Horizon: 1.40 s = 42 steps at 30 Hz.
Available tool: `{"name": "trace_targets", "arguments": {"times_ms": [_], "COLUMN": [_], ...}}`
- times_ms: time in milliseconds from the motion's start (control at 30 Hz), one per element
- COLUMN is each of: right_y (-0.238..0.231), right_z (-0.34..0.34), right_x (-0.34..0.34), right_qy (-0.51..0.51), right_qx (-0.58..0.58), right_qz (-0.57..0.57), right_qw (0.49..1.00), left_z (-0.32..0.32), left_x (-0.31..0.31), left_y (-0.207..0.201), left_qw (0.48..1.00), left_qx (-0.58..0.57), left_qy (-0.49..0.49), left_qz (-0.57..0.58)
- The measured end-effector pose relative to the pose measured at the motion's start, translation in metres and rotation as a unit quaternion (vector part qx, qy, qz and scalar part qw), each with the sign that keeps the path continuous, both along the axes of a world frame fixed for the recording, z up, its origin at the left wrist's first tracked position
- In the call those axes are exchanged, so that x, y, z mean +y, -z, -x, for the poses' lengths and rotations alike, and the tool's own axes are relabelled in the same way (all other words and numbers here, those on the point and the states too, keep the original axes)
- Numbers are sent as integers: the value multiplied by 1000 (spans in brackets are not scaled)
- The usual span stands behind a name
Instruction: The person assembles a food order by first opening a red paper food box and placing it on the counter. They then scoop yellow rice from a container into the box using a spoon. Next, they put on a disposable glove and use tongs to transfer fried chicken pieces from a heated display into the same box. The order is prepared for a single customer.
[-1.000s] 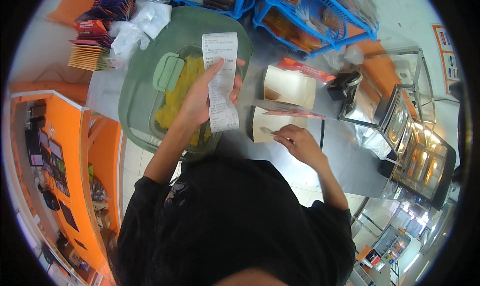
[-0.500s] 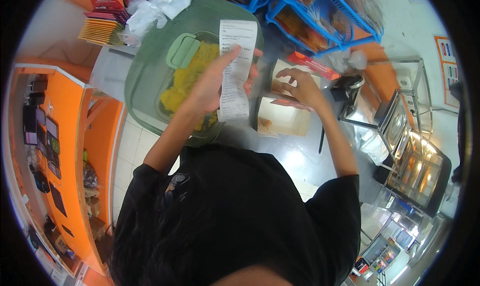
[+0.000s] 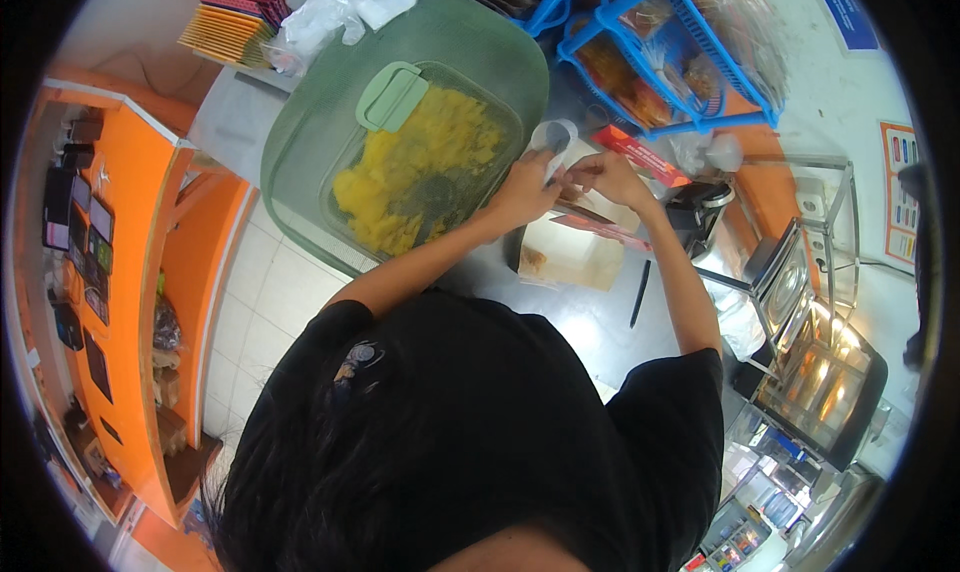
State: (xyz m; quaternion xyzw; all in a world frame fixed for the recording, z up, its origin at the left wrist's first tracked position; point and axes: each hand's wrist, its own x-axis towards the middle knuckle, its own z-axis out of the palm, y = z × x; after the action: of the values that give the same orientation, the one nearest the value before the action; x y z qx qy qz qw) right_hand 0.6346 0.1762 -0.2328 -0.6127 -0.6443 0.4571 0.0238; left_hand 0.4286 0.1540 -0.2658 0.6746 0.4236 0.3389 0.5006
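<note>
Now the left hand point(image 3: 530, 189) gripped the white paper strip point(image 3: 573, 152) beyond the open box point(image 3: 580, 256) on the desk point(image 3: 592, 317), its loop seemingly curling because it was loosely supported, while the right hand point(image 3: 606, 180) bunched beside it, holding what, one couldn't tell.

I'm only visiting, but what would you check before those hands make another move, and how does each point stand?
1. Paper slip secure in the left hand: ok, held and curled over.
2. Right hand free: cannot tell; its fingers are bunched close to the left hand.
3. Nearer carton open: ok; a brown piece shows inside.
4. Farther carton fully visible: not ok; the hands partly cover it.
5. Dark stick clear of the hands: ok, it lies apart from both.
</note>
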Motion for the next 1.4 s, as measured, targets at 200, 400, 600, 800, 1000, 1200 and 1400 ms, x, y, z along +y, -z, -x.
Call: {"name": "trace_targets", "arguments": {"times_ms": [200,400,600,800,1000,1200,1400], "right_y": [2,3,-3,-4,3,11,0], "right_z": [-9,-16,-18,-20,-28,-36,-34], "right_x": [-3,1,4,6,4,1,-26], "right_qy": [-41,-108,-99,-83,-36,17,68], "right_qx": [104,90,96,103,118,179,33], "right_qz": [-13,-33,14,18,26,57,-101], "right_qw": [994,990,990,991,992,982,992], "left_z": [-16,-22,-22,-22,-31,-25,-8], "left_x": [7,10,11,12,13,12,12], "left_y": [19,19,15,15,25,26,20], "left_qw": [999,997,997,999,994,993,983], "left_qx": [42,65,71,43,85,34,62], "left_qy": [-9,-13,-10,4,29,74,172], "left_qz": [-20,-26,-17,6,-54,-88,-34]}}
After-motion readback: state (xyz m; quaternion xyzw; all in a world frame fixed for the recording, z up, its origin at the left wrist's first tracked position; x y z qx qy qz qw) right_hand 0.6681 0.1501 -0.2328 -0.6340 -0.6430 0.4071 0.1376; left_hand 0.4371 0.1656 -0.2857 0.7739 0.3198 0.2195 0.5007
